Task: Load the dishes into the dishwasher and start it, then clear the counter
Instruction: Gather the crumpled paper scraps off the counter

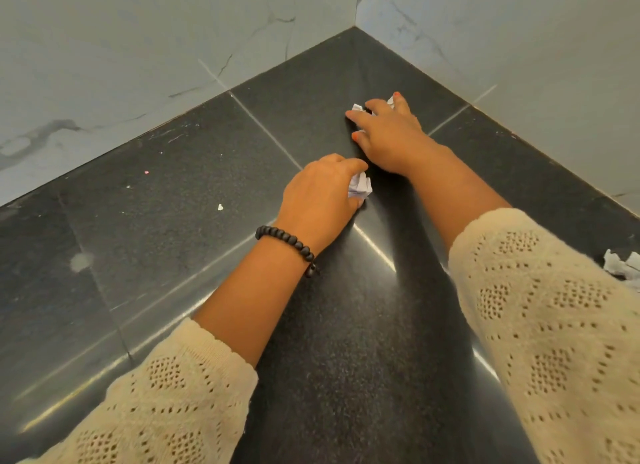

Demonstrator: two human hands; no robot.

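Observation:
A black stone counter (180,228) runs into a corner between two marbled walls. My left hand (320,189), with a dark bead bracelet at the wrist, grips a crumpled white paper ball (361,186) near the counter's middle. Farther toward the corner, my right hand (389,136) lies over another crumpled white paper (357,108); its fingers spread around the paper, and white bits show at both sides of the hand. Most of that paper is hidden under the palm.
More crumpled white paper (621,266) lies at the right edge of view beside my sleeve. Small white scraps (220,207) and a pale smudge (81,261) dot the counter on the left. Marbled wall tiles (138,47) close the corner.

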